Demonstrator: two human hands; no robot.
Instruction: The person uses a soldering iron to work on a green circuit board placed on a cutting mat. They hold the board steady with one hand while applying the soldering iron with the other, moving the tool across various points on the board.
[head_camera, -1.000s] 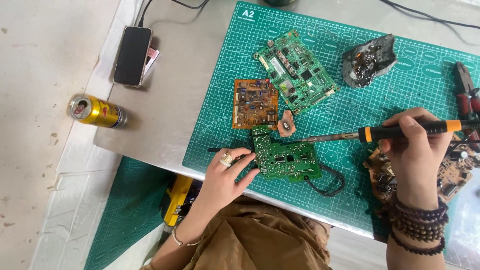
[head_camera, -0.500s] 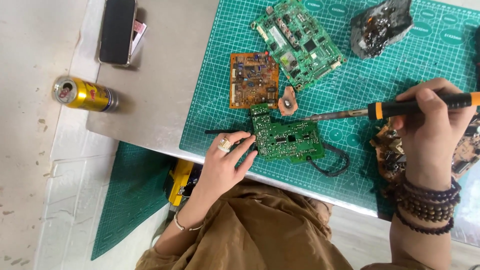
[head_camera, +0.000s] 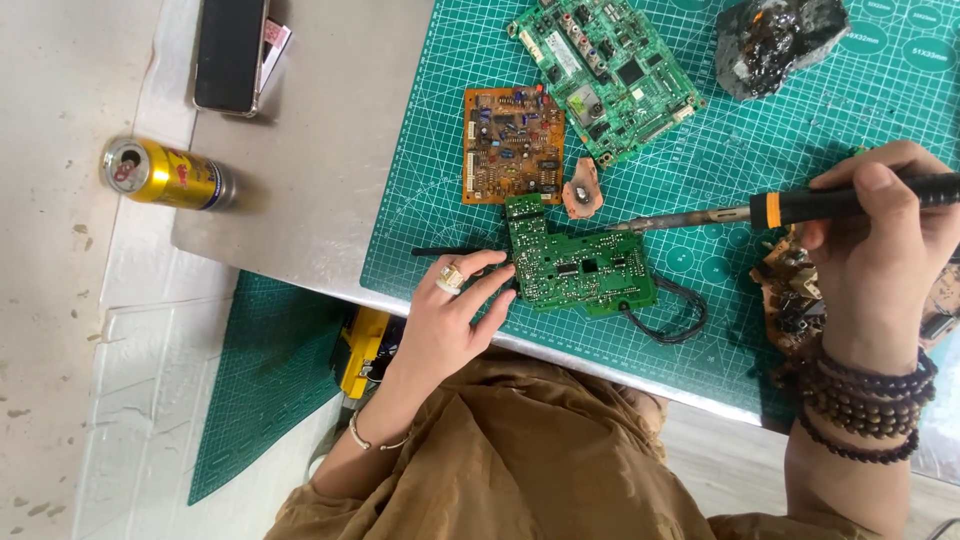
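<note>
The right hand (head_camera: 880, 250) grips a soldering iron (head_camera: 790, 208); its tip could scorch the left hand's (head_camera: 455, 315) spread fingers (head_camera: 490, 265) steadying the green circuit board (head_camera: 575, 265).

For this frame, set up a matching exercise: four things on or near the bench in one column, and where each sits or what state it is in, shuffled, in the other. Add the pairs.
Things:
1. soldering iron
2. yellow can
3. small green board
4. phone

Places or states:
A. lying on its side, off the table
B. held in the right hand
C. face up on the bare steel table
D. steadied by the left hand on the cutting mat

Pairs: 1-B, 2-A, 3-D, 4-C
</note>
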